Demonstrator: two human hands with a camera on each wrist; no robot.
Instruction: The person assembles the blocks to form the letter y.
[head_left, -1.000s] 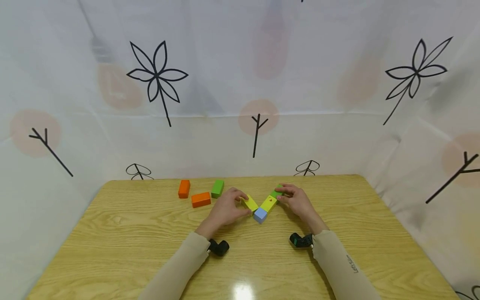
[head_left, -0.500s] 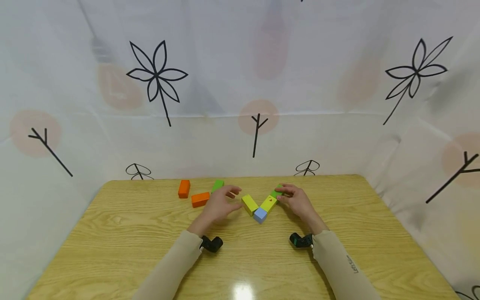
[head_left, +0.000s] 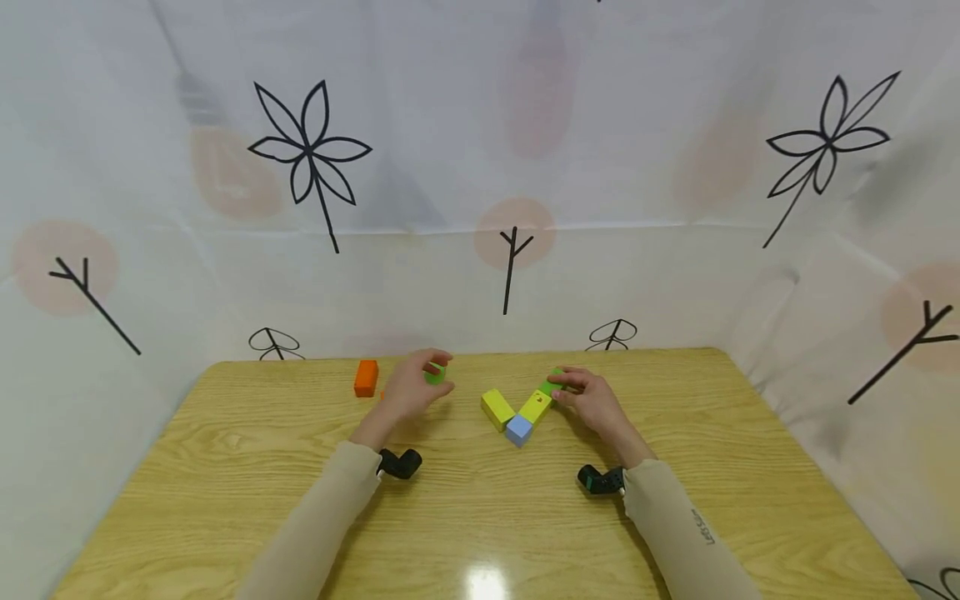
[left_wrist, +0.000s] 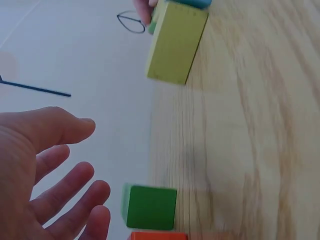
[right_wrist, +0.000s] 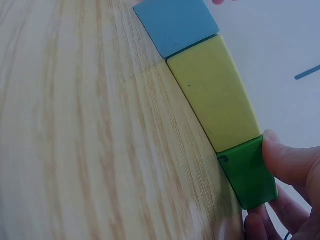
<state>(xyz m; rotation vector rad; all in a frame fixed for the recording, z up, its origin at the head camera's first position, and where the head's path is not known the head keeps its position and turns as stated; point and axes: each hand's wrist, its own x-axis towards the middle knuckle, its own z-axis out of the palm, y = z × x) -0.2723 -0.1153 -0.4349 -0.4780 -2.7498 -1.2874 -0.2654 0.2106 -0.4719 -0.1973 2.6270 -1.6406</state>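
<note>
My right hand (head_left: 596,404) pinches the green block (right_wrist: 250,172) at the far end of a slanting row, thumb on one side and fingers on the other. A yellow block (head_left: 536,407) and a light blue cube (head_left: 519,430) continue that row toward me. From the cube a second yellow block (head_left: 497,407) slants back to the left, so the blocks form a V. Holding nothing, my left hand (head_left: 408,390) is over the loose blocks on the left, thumb and fingers spread apart. Just beyond its fingers stands another green block (left_wrist: 151,207), partly covered in the head view.
One orange block (head_left: 366,378) lies left of my left hand near the table's back edge. Another orange block (left_wrist: 159,236) is mostly hidden under that hand. The wooden table (head_left: 495,517) ends at a patterned white cloth (head_left: 420,292).
My left hand has let go of the left yellow block and moved left and back to the loose green block. My right hand stays on its green block; the V keeps its shape.
</note>
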